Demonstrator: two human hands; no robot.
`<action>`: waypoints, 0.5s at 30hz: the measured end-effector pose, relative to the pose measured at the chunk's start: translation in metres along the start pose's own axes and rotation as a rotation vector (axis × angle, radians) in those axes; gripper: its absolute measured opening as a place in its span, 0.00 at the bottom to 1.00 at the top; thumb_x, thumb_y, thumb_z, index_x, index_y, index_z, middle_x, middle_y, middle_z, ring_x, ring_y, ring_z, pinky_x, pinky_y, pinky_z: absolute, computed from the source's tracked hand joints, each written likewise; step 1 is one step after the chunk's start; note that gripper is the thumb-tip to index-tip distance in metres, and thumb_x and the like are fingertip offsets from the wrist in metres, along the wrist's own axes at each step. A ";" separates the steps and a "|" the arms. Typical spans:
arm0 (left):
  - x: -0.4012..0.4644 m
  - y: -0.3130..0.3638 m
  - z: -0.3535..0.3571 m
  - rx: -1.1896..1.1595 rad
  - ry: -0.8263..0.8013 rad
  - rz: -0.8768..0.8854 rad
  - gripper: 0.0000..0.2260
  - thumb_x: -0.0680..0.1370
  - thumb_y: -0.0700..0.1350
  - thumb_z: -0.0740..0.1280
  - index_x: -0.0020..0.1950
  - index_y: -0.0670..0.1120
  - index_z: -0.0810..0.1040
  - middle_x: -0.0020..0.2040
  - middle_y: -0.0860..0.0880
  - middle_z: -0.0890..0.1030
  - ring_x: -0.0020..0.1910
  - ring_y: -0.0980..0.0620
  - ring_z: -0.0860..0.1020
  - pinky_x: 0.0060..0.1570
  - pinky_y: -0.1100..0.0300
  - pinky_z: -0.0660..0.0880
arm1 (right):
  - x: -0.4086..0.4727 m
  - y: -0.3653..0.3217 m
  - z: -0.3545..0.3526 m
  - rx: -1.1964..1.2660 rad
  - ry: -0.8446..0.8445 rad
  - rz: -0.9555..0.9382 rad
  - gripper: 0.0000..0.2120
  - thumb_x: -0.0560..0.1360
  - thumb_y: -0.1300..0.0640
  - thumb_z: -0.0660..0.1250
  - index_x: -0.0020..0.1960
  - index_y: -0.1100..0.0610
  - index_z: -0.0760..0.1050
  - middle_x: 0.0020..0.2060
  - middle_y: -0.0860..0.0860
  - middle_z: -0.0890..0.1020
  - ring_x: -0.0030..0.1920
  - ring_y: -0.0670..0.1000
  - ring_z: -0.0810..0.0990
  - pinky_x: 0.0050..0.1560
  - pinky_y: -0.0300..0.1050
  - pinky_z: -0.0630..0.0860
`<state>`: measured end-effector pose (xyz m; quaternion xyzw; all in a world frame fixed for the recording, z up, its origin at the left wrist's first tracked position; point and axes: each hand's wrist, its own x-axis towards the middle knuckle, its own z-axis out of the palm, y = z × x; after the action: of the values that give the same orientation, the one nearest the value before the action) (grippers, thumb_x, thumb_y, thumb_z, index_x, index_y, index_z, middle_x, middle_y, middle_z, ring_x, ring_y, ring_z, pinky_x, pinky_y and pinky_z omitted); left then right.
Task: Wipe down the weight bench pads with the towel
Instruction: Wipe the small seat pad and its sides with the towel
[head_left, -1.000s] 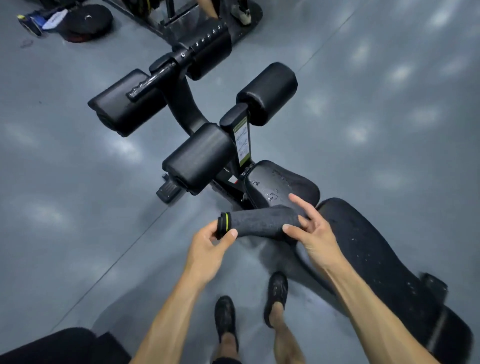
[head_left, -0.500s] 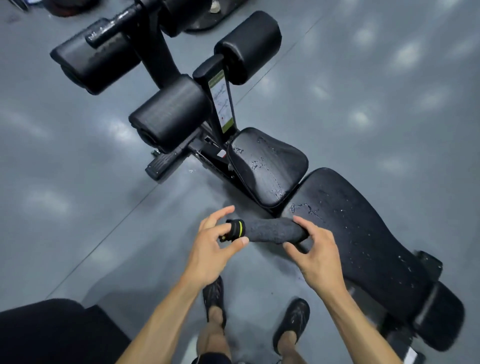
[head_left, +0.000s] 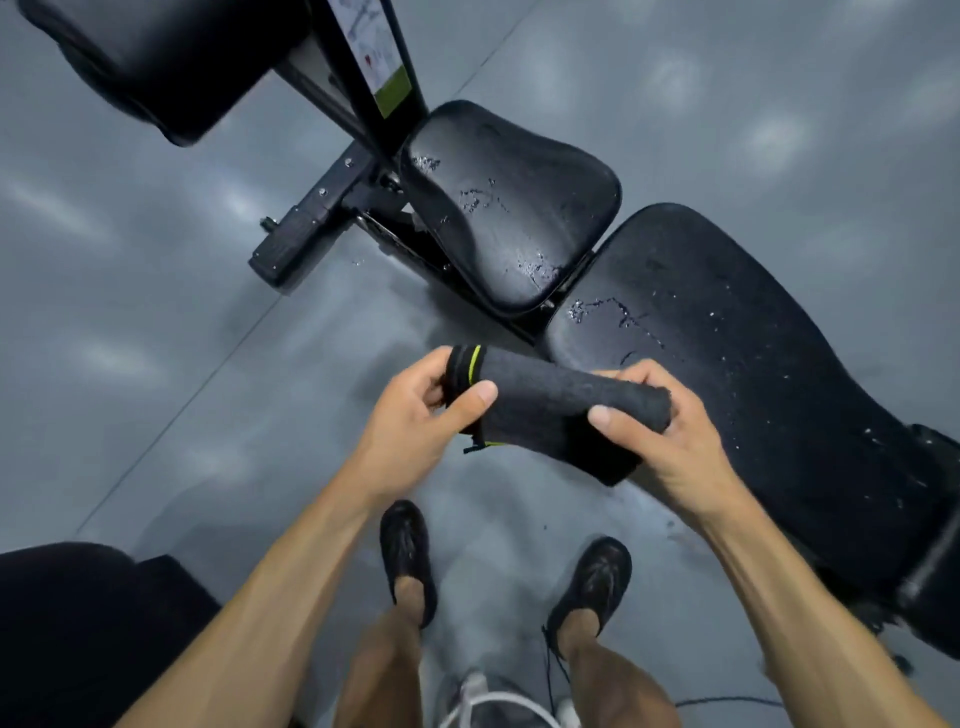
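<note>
Gripping the rolled dark towel (head_left: 550, 402) at each end, two hands hold it in the air in front of the bench, near the back pad's edge and not yet touching either pad. At left, the left hand (head_left: 415, 415) pinches the end with the yellow-green stripe, thumb on top and fingers curled under. This looks like a grip for opening the roll. One loose flap already hangs below. To the right, the right hand (head_left: 660, 436) curls around the other end, thumb pressed on the cloth, probably to steady it while the left hand peels.

Beyond the towel lie two flat pads, the seat pad (head_left: 511, 208) and the longer back pad (head_left: 753, 364). Both carry scattered wet drops, so wiping seems not to have begun. One roller pad (head_left: 156, 62) shows at upper left. Two dark shoes stand on the grey floor (head_left: 130, 260) below.
</note>
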<state>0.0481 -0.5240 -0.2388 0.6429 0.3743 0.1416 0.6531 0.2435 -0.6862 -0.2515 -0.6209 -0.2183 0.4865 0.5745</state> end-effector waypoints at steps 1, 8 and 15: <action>0.008 -0.011 0.000 -0.031 -0.001 0.003 0.17 0.75 0.51 0.72 0.57 0.41 0.79 0.52 0.44 0.84 0.53 0.47 0.82 0.59 0.41 0.77 | 0.010 0.011 -0.001 0.024 -0.047 0.029 0.17 0.70 0.56 0.77 0.46 0.61 0.70 0.42 0.48 0.83 0.41 0.51 0.80 0.41 0.49 0.77; 0.083 -0.098 -0.010 -0.091 -0.005 0.054 0.13 0.76 0.47 0.74 0.54 0.41 0.80 0.48 0.47 0.83 0.48 0.51 0.81 0.54 0.48 0.79 | 0.079 0.090 0.000 0.051 -0.175 0.085 0.18 0.71 0.62 0.76 0.61 0.59 0.82 0.53 0.61 0.85 0.54 0.58 0.83 0.61 0.60 0.77; 0.153 -0.154 -0.004 -0.309 -0.025 0.132 0.07 0.77 0.42 0.71 0.54 0.42 0.81 0.49 0.44 0.84 0.49 0.49 0.81 0.52 0.56 0.80 | 0.127 0.134 0.006 0.337 -0.157 -0.029 0.16 0.64 0.57 0.81 0.51 0.55 0.88 0.51 0.56 0.88 0.51 0.54 0.87 0.49 0.46 0.83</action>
<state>0.1037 -0.4394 -0.4307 0.5597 0.2969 0.2318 0.7381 0.2544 -0.6106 -0.4196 -0.4728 -0.1869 0.5547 0.6587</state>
